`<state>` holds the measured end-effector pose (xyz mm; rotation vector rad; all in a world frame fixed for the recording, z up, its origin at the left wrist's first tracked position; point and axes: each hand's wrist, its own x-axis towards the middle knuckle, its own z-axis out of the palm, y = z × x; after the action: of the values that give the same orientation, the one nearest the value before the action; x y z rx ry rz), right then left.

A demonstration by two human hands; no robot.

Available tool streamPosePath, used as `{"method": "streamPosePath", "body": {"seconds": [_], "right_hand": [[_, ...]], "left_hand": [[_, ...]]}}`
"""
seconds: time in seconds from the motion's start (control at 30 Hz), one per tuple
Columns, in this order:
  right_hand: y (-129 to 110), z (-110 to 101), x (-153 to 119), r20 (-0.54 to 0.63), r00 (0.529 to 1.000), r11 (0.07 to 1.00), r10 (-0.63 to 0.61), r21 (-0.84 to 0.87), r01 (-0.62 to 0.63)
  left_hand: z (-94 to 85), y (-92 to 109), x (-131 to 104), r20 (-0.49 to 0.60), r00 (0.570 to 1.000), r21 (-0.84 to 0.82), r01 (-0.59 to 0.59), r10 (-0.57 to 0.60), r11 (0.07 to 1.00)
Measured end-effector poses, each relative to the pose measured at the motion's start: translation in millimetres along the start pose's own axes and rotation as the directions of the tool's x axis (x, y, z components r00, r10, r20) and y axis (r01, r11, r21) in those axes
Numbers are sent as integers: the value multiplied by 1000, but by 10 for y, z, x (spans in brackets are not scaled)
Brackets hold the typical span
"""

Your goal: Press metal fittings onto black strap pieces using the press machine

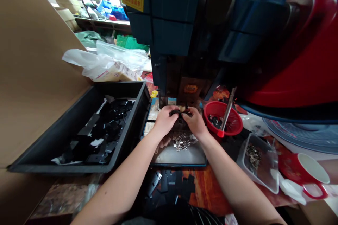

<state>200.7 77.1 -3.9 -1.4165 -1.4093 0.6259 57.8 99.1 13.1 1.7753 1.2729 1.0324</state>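
Both my hands meet at the foot of a blue press machine (pixel 171 31). My left hand (pixel 166 119) and my right hand (pixel 195 121) pinch the two ends of a small dark flat piece (pixel 180 111), which lies under the machine's head. Much of the piece is hidden by my fingers, so its exact kind does not show. A small brass-coloured round part (pixel 182 108) shows just behind it. Below my wrists, many tiny shiny metal parts (pixel 182 142) are heaped on a pale tray (pixel 176 158) with a blue rim.
On the left stands a black bin (pixel 113 163) of dark flat pieces, beside a cardboard wall (pixel 34 59). More black pieces (pixel 169 186) lie in front. To the right are a red basket (pixel 237 128), a clear tub (pixel 266 179) of metal parts, a red mug (pixel 295 168) and a big red wheel-like cover (pixel 298 66).
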Motion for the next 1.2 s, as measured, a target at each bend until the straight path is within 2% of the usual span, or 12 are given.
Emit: {"method": "streamPosePath", "body": {"seconds": [0.27,0.77,0.97,1.1,1.2], "right_hand": [[7,29,18,-13,1000,1000,-19,-16,19],[3,19,5,-16,1000,1000,-18,-17,17],[-1,23,-12,-12,999,999,-38,-30,38],[6,48,6,-5,999,998,-50,-36,50],[-14,48,6,-8,999,998,-42,-41,42]], "left_hand": [[-11,46,10,59,998,-41,30,-28,999],[-42,121,5,93,988,-83,131,-123,988],[-37,135,-16,97,988,-82,126,-118,989],[-3,141,2,69,995,-45,81,-77,996],[-63,155,-10,42,998,3,37,-37,999]]}}
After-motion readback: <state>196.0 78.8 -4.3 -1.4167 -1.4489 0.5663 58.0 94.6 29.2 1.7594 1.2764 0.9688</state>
